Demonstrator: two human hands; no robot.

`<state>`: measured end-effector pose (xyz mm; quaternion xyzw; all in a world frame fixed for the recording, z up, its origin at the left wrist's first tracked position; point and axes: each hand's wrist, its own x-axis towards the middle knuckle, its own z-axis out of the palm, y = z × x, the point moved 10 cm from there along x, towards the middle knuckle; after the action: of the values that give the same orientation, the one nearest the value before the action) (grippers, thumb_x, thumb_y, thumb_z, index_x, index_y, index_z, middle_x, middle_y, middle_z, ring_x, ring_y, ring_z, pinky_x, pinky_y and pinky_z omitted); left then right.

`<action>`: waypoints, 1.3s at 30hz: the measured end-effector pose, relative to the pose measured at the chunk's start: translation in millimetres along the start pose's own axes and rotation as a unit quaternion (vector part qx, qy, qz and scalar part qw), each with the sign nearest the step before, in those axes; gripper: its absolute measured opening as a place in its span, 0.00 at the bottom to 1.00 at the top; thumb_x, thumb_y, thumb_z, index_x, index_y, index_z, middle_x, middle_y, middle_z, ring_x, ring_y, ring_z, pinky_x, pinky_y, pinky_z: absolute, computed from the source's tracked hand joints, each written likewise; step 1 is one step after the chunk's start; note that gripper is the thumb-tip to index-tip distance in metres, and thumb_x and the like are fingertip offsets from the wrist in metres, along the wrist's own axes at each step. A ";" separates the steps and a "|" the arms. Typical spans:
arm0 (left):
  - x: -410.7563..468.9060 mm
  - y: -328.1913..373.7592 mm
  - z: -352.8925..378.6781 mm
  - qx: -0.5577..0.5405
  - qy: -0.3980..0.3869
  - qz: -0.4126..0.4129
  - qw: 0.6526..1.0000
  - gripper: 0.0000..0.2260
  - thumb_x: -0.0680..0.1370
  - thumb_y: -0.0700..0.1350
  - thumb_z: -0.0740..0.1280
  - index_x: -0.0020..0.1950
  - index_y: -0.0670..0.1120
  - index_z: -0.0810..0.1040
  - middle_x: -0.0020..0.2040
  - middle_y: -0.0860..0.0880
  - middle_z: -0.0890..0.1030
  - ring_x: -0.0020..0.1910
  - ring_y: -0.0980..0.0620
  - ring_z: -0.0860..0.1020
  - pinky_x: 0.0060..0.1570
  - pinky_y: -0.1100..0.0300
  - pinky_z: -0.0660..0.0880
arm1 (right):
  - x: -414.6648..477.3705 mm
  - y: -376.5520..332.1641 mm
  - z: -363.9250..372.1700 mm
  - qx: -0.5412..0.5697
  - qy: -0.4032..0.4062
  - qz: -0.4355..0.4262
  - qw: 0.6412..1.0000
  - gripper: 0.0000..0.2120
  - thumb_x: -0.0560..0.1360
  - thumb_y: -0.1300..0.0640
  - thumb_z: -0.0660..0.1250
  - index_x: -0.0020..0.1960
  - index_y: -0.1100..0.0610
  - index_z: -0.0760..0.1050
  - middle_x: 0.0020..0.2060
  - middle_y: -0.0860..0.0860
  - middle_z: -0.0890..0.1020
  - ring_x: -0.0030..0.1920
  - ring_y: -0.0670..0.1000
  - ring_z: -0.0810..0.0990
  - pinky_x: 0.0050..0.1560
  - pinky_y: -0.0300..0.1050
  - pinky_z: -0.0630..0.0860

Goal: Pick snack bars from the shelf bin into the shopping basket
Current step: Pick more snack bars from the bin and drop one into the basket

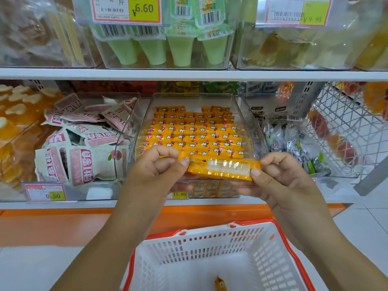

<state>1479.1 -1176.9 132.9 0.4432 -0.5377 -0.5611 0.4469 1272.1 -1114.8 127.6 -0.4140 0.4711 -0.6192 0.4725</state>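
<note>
Head-camera view: a shopper's left hand (155,171) and right hand (281,179) pinch one orange snack bar (222,168) by its two ends, thumb over curled fingers at each sealed edge. They hold it level with its printed back panel turned up toward the camera, likely so the label can be read before it goes in.

Just behind the grip stands the clear shelf bin (248,114), its front edge low. Rows of matching bars (193,133) lie flat inside it, packed side by side within easy reach.

Directly below the grip, and well apart from it, waits the white shopping basket (210,238) with its orange rim, placed so that a released bar would likely drop inside. One bar (220,284) lies on its floor. The held bar is clear of the bin and not yet in the basket.

Left of the grip sit pink-and-white pouches (84,148). Just beneath it, a yellow price tag (179,194) marks the shelf edge.
</note>
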 end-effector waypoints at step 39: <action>26.8 1.6 -0.7 0.327 0.039 0.131 0.935 0.18 0.77 0.62 0.59 0.42 0.52 0.82 0.35 0.56 0.77 0.40 0.56 0.75 0.41 0.57 0.71 | 27.4 10.0 12.6 -0.017 0.013 0.017 1.000 0.25 0.63 0.45 0.79 0.55 0.55 0.78 0.51 0.56 0.85 0.49 0.59 0.85 0.48 0.44 0.82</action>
<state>1474.2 -1203.2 134.0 0.5120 -0.7268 -0.2727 0.3678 1280.3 -1145.0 122.4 -0.4065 0.4945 -0.6081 0.4694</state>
